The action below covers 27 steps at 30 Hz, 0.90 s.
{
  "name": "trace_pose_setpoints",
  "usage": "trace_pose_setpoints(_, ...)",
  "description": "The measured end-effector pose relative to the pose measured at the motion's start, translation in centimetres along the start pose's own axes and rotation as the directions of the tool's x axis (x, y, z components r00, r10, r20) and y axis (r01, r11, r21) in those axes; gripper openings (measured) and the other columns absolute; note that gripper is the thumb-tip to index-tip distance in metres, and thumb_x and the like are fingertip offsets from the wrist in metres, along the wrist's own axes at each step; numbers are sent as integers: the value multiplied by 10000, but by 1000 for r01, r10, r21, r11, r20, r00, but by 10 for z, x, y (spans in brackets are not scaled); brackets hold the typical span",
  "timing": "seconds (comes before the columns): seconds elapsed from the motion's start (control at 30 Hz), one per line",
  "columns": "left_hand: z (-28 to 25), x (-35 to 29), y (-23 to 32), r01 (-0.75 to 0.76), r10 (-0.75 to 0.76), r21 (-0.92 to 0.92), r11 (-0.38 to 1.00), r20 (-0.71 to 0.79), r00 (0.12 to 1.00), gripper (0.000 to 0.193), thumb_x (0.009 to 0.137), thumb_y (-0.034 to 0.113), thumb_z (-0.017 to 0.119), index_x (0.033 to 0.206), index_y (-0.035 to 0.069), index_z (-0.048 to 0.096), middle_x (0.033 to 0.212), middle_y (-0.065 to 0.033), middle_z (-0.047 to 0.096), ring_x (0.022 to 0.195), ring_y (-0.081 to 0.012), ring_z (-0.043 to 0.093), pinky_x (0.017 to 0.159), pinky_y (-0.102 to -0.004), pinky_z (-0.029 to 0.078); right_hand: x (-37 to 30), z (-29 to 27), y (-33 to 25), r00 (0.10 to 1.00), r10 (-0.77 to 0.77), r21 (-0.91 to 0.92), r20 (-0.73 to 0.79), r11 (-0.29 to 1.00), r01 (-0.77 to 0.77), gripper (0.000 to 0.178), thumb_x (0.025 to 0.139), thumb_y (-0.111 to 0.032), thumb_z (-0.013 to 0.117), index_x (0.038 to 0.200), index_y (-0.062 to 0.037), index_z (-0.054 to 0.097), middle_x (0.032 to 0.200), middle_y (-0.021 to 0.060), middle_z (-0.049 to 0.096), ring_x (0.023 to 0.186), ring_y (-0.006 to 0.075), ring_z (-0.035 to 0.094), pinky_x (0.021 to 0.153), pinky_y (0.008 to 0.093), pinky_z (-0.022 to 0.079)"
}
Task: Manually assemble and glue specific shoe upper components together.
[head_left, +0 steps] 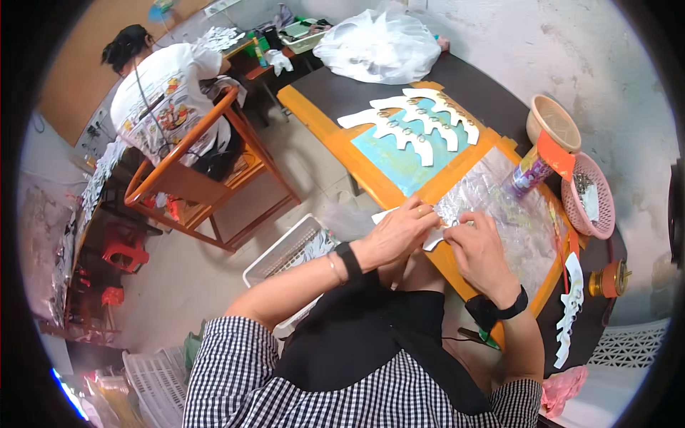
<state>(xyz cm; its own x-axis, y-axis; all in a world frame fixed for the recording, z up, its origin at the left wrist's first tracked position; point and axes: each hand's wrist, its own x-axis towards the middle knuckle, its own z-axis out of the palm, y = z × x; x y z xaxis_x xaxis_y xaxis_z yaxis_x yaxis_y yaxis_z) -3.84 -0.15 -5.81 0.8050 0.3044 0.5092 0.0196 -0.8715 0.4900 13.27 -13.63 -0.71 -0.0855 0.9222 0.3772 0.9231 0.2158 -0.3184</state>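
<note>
My left hand (399, 232) and my right hand (481, 250) meet over a white cut-out piece (434, 240) at the near edge of the dark table (335, 91). Both hands pinch that piece with closed fingers, on a sheet of shiny clear plastic (499, 207) laid over an orange-framed board (335, 139). A black band sits on each wrist. Several finished white cut-outs (414, 121) with jagged edges lie in a row on the blue part of the board, farther away.
A glue bottle (528, 171), a pink basket (592, 196), a beige bowl (553, 121) and a white plastic bag (378, 46) stand on the table. Another cut-out (571, 307) lies at right. A white crate (285, 250) sits on the floor. A person (164, 93) sits on an orange chair at left.
</note>
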Motion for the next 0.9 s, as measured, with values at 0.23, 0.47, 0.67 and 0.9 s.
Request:
trace_pose_setpoints(0.23,-19,-5,0,-139,142,142,980,-12,990,281,754,43,709,1015,129,654,940,-29,644,1004,-261,578,884,-377,456,3,-2,-5,1000,11,42,19,999,-12,204,765,12,658,953,-56,701,962,91,675,1084,307,582,957,443,443)
trace_pose_setpoints(0.47,-35,-3,-21,-208,198,99,973,96,975,313,766,118,750,1064,186,685,1132,63,678,1138,-247,565,937,-414,425,4,-6,-1,996,25,21,90,999,-27,248,768,21,651,1000,-55,690,984,81,684,1082,310,582,942,435,441)
trace_pose_setpoints(0.67,-46,8,-31,-284,269,50,957,197,943,293,807,175,752,1095,203,715,1155,78,684,1154,-240,553,982,-412,413,2,-6,-5,997,45,1,62,999,-45,235,800,18,658,1017,-58,699,985,85,689,1064,306,586,933,421,445)
trace_pose_setpoints(0.9,-51,4,-24,-313,267,121,942,294,918,306,850,212,735,1149,209,672,1232,58,649,1203,-241,542,1027,-440,398,-3,-2,-12,996,77,-24,35,997,-77,226,818,-2,648,1032,-64,691,996,84,695,1090,301,574,957,428,443)
